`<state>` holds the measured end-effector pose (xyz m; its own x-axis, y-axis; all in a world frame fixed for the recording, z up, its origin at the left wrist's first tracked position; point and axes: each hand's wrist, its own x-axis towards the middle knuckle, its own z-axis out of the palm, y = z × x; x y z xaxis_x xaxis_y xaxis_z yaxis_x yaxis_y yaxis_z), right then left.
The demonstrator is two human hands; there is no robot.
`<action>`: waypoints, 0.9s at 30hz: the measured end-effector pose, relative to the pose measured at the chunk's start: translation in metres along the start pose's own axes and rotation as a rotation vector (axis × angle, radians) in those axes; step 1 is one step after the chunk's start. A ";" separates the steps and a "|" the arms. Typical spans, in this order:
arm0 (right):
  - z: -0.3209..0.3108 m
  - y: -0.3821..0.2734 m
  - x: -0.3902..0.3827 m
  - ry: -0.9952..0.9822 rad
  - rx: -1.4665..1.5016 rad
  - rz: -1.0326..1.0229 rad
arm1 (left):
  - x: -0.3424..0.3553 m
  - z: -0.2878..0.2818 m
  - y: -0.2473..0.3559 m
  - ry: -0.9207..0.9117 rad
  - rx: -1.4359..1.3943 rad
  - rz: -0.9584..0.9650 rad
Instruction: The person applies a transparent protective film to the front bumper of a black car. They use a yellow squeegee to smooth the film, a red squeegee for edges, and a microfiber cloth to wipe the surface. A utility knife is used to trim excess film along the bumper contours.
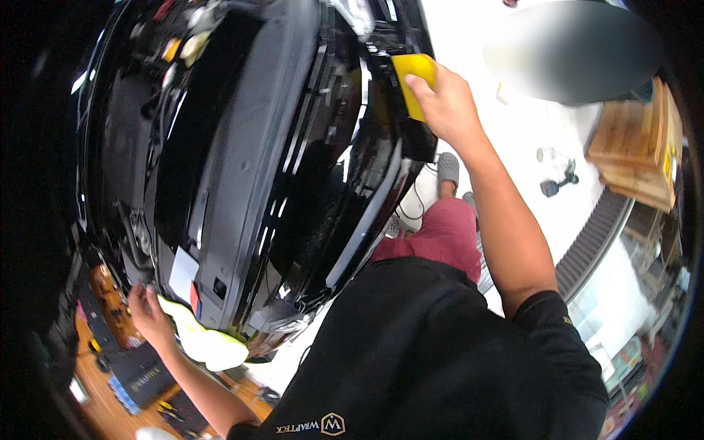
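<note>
In my right hand [449, 103] is a flat yellow squeegee [412, 73], held with the thumb across its face. It is against or close to the glossy black front corner of a car [315, 205]; contact cannot be made out. My left hand [152, 317] is over the lower left of the open engine bay, fingers apart, with nothing visible in it. Beside that hand a pale lime cloth [213, 346] lies draped over the car's edge. A white card [184, 274] rests on the dark panel, with a small red and blue piece [195, 301] next to it.
Uncovered engine parts [139, 235] fill the car's left side. A wooden cabinet [631, 136] stands at the right, near a black tool [559, 182] on the white floor. A thin cable [418, 202] runs by my feet. Dark cases [143, 378] lie at the lower left.
</note>
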<state>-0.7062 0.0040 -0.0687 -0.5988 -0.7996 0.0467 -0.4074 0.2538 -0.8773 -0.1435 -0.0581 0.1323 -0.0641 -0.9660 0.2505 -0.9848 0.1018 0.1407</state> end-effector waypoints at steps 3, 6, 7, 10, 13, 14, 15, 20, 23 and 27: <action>0.032 0.009 -0.039 0.121 -0.149 -0.164 | -0.071 0.010 -0.112 0.006 0.374 -0.080; 0.055 0.010 -0.102 0.246 -0.177 -0.345 | -0.141 0.055 -0.178 -0.083 0.331 -0.291; 0.060 0.011 -0.128 0.181 -0.147 -0.325 | -0.150 0.064 -0.183 -0.049 0.270 -0.306; 0.066 0.007 -0.189 -0.086 0.053 -0.396 | -0.155 0.068 -0.184 0.081 0.263 -0.292; 0.047 0.021 -0.183 0.039 0.165 0.029 | -0.157 0.024 -0.230 0.147 0.219 -0.401; 0.029 0.028 -0.172 0.100 0.192 0.287 | -0.137 0.007 -0.193 0.211 0.143 -0.439; 0.014 0.033 -0.163 0.154 0.434 0.356 | -0.134 -0.020 -0.190 0.324 0.146 -0.296; -0.011 0.076 -0.145 0.337 0.918 0.418 | -0.071 -0.011 0.105 0.462 -0.608 -0.078; 0.006 0.086 -0.154 0.314 0.945 0.405 | -0.054 0.136 0.175 0.077 -0.169 0.736; 0.003 0.103 -0.170 0.260 0.951 0.519 | -0.008 0.223 0.376 -0.284 0.273 1.252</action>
<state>-0.6444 0.1650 -0.1686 -0.7150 -0.5504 -0.4310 0.5617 -0.0852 -0.8229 -0.5493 -0.0651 -0.0305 -0.9514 -0.2718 -0.1444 -0.2319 0.9416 -0.2442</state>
